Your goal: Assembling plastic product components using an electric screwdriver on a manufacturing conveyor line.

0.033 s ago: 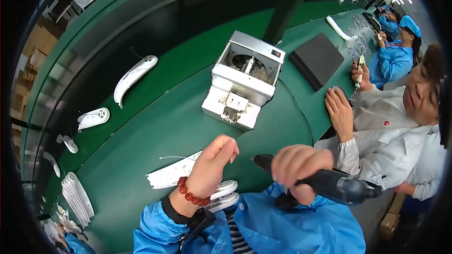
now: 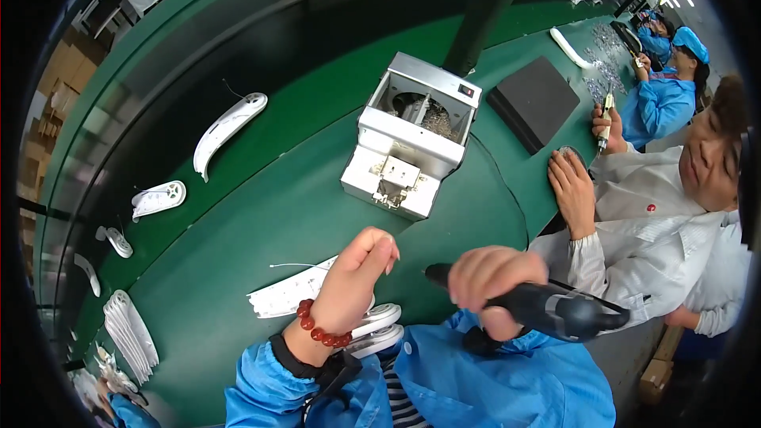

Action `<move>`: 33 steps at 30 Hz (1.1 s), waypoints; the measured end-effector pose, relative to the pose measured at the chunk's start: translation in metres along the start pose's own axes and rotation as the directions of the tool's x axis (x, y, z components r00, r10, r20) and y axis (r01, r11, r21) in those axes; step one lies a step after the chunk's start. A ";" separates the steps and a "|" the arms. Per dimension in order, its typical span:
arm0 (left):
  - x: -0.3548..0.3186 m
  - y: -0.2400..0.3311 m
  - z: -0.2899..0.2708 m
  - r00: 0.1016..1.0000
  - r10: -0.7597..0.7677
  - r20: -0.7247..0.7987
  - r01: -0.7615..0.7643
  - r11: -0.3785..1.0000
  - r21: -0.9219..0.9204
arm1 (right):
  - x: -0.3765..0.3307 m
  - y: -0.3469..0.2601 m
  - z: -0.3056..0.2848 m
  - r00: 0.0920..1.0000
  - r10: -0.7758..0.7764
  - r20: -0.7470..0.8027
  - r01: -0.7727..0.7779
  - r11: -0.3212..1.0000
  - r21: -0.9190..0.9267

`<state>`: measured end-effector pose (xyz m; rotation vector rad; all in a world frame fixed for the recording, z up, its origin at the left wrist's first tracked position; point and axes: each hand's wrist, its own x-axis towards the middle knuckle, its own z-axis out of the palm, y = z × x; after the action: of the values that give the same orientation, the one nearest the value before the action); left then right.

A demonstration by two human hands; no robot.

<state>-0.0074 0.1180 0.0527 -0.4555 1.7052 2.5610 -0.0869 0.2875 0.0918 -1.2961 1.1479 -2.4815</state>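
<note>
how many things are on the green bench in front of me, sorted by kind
white curved plastic shells: 4
grey box machine: 1
dark flat pad: 1
flat white strip: 1
stack of white pieces: 1
black power screwdriver, held in right hand: 1
Total: 9

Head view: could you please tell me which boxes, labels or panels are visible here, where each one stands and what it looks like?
Cardboard boxes: stacked at far left beyond the green bench, brown, blocky.
Small panel: on the upper right corner of the white and silver machine, a dark rectangle with a red dot.
Red badge: on the neighbouring person's white coat, small and round.
No screens show.
</note>
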 end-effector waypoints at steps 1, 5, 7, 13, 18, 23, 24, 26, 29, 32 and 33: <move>-0.003 0.003 -0.004 1.000 0.001 0.000 -0.001 1.000 0.001 | -0.010 0.005 -0.001 0.990 0.138 -0.008 -0.138 0.989 -0.042; -0.012 0.011 -0.016 0.985 0.148 -0.085 -0.090 0.875 0.476 | -0.036 0.016 -0.007 0.958 0.283 0.056 -0.268 0.945 -0.190; -0.014 0.012 -0.016 0.977 0.203 -0.071 -0.135 0.836 0.532 | -0.043 0.018 -0.008 0.952 0.303 0.040 -0.286 0.929 -0.234; -0.011 0.010 -0.013 0.980 0.196 -0.046 -0.150 0.863 0.482 | -0.039 0.019 -0.015 0.929 0.360 0.085 -0.330 0.911 -0.247; -0.022 0.017 -0.011 1.000 0.020 0.004 -0.019 0.849 0.528 | -0.037 0.022 -0.014 0.919 0.381 0.105 -0.363 0.918 -0.157; -0.028 0.014 -0.014 0.997 -0.078 0.019 0.056 0.849 0.525 | -0.031 0.015 -0.016 0.890 0.439 0.124 -0.373 0.857 -0.356; -0.029 0.012 -0.014 0.995 -0.093 0.018 0.076 0.896 0.438 | -0.029 0.014 -0.015 0.891 0.438 0.117 -0.373 0.855 -0.359; -0.031 0.012 -0.015 0.992 -0.119 0.033 0.102 0.939 0.328 | -0.023 0.013 -0.008 0.921 0.377 0.102 -0.328 0.888 -0.323; -0.037 0.013 -0.011 0.995 -0.061 -0.073 0.078 0.966 0.247 | -0.002 0.003 0.011 0.968 0.250 -0.004 -0.249 0.965 0.081; -0.050 0.007 -0.020 0.990 -0.072 -0.122 0.074 0.997 0.012 | 0.024 0.011 0.035 0.994 0.081 -0.071 -0.069 0.985 0.161; -0.052 0.009 -0.021 0.991 -0.071 -0.115 0.051 0.984 -0.173 | 0.032 0.014 0.041 0.997 0.014 -0.081 -0.003 0.989 0.146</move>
<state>0.0454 0.1021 0.0666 -0.6728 1.4846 2.6972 -0.0795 0.2414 0.1177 -1.1588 0.9643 -2.5795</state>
